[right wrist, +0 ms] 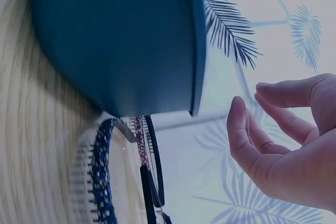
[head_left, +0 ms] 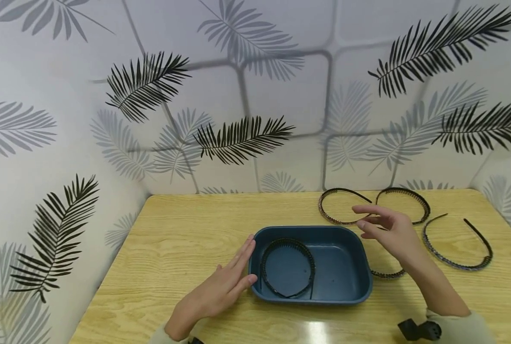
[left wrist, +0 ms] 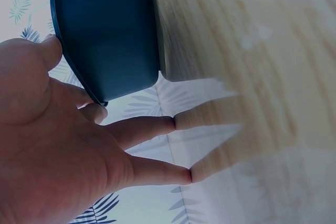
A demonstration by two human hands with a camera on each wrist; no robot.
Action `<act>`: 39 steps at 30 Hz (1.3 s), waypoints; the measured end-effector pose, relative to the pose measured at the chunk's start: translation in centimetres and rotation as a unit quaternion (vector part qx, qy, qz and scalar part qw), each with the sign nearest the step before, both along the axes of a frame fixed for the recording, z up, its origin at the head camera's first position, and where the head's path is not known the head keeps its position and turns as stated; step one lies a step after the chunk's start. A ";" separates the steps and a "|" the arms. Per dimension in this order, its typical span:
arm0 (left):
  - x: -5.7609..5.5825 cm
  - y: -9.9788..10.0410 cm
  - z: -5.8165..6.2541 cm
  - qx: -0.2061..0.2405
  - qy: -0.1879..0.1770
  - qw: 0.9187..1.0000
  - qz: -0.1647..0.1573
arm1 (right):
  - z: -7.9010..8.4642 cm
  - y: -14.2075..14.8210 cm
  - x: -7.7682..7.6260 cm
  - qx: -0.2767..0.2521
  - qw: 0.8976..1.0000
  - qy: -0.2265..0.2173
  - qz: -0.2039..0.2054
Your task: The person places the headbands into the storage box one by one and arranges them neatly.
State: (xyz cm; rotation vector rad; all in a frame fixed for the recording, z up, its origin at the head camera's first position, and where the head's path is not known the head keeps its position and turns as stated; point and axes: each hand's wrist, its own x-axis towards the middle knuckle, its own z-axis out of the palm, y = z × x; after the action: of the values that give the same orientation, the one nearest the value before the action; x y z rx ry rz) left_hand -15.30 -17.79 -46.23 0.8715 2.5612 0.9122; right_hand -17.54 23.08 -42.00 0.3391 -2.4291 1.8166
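A dark blue plastic basin (head_left: 339, 274) stands on the table. Inside its left half lies a black toothed headband (head_left: 288, 242), its ends crossing near the front. My left hand (head_left: 221, 289) rests against the basin's left end with straight fingers. In the left wrist view, the thumb touches the rim and two fingertips reach the tabletop. Over the basin's right end hovers my right hand (head_left: 390, 231), fingers loosely bent and holding nothing. Partly hidden beneath it is another headband (head_left: 386, 275), seen as a dark blue speckled band (right wrist: 102, 171) in the right wrist view.
Two headbands lie at the back of the table, one on the left (head_left: 320, 205) and one on the right (head_left: 426, 208). A further headband (head_left: 453, 263) lies to the right of my right forearm. A leaf-patterned wall (head_left: 281, 105) rises behind the wooden table (head_left: 173, 239).
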 end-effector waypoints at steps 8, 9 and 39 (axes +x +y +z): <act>-0.1 0.6 0.1 0.002 -0.003 1.000 -0.007 | 0.1 4.0 1.2 -0.030 0.999 0.002 -0.020; -0.1 0.6 0.1 0.002 -0.002 1.000 -0.007 | 0.0 4.6 1.3 -0.038 0.999 0.002 -0.023; 0.0 -0.1 -0.2 0.005 0.009 1.000 0.000 | -3.7 15.2 5.2 0.061 0.970 0.054 -0.231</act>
State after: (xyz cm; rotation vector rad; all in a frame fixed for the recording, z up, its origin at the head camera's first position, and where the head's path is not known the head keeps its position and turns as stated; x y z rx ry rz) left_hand -15.27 -17.84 -46.40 0.8873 2.5747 0.9210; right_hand -12.32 38.25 -45.70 -0.1136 -2.3010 1.4165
